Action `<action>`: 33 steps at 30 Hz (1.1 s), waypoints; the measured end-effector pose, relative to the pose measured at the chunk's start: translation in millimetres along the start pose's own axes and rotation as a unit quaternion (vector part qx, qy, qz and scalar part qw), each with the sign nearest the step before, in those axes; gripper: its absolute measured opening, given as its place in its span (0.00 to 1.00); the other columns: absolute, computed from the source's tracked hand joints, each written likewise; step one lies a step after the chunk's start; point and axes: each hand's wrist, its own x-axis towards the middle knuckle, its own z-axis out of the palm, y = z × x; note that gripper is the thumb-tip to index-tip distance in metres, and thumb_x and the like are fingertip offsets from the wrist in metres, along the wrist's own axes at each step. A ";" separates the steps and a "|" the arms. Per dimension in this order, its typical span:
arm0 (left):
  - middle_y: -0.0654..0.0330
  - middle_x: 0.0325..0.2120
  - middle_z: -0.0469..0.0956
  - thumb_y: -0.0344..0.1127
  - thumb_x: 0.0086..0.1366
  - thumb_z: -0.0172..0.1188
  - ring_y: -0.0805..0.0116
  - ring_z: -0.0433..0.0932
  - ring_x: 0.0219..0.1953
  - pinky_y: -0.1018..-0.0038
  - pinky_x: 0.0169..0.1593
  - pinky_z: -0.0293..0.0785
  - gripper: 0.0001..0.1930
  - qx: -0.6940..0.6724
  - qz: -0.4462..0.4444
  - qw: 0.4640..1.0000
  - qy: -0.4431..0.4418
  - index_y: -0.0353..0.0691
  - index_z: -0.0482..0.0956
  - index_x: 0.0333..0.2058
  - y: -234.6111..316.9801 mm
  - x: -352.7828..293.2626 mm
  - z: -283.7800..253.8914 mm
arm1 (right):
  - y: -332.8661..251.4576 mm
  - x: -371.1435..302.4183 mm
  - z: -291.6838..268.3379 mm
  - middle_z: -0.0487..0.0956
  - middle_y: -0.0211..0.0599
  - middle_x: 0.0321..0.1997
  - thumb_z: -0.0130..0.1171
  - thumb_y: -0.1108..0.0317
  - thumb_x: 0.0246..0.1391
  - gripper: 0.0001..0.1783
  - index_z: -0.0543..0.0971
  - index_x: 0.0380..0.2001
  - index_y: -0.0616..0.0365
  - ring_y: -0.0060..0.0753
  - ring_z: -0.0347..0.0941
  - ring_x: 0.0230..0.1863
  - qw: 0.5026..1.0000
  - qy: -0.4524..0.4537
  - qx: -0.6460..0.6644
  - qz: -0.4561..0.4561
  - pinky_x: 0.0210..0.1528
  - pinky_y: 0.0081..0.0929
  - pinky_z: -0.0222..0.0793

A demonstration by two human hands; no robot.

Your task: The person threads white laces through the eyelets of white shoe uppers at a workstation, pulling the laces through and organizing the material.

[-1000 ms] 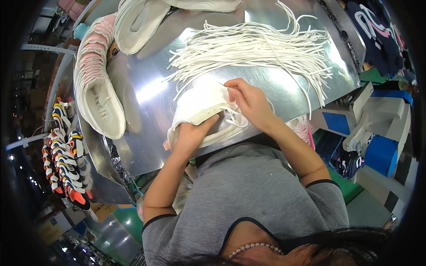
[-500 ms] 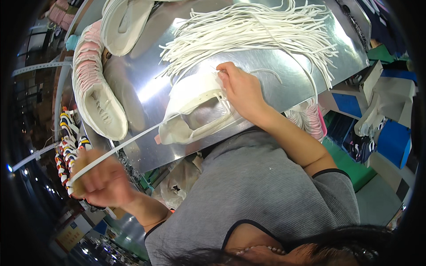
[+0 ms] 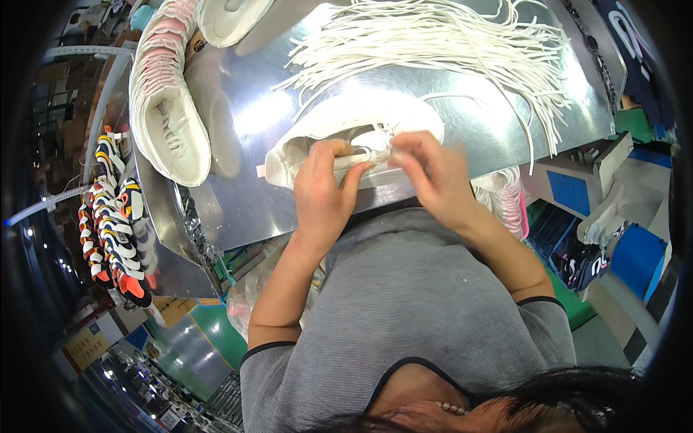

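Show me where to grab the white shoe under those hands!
Probably pinch the heel rim of the white shoe, coming from the left: the opening's edge curves round there, clear of the left hand and right hand, which sit farther right.

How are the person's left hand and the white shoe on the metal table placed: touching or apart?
Touching. The head view shows the left hand pinching the near edge of the white shoe's opening between thumb and fingers.

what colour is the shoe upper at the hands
The shoe upper is white; head view.
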 end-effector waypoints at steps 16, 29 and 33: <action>0.56 0.28 0.80 0.25 0.57 0.70 0.56 0.80 0.26 0.69 0.29 0.73 0.14 -0.013 0.120 0.986 -0.115 0.35 0.77 0.41 -9.0 -5.2 -2.5 | 1.3 2.9 23.8 0.81 0.40 0.28 0.58 0.64 0.61 0.10 0.72 0.41 0.54 0.48 0.79 0.31 0.978 -0.111 -0.169 0.058 0.32 0.38 0.71; 0.56 0.24 0.76 0.28 0.57 0.71 0.59 0.76 0.23 0.67 0.25 0.71 0.19 -0.044 0.187 0.981 -0.004 0.37 0.70 0.41 -18.9 -23.4 4.3 | -13.9 33.0 -2.6 0.82 0.39 0.29 0.58 0.67 0.58 0.07 0.80 0.38 0.55 0.50 0.80 0.31 0.951 -0.222 -0.213 -0.030 0.33 0.44 0.72; 0.55 0.26 0.77 0.27 0.55 0.73 0.58 0.77 0.24 0.69 0.26 0.72 0.22 -0.045 0.218 0.975 -0.008 0.37 0.68 0.43 -21.2 -25.5 6.7 | -17.1 35.2 -9.0 0.84 0.39 0.32 0.61 0.70 0.58 0.10 0.81 0.43 0.57 0.38 0.81 0.33 0.952 -0.271 -0.124 0.072 0.36 0.33 0.73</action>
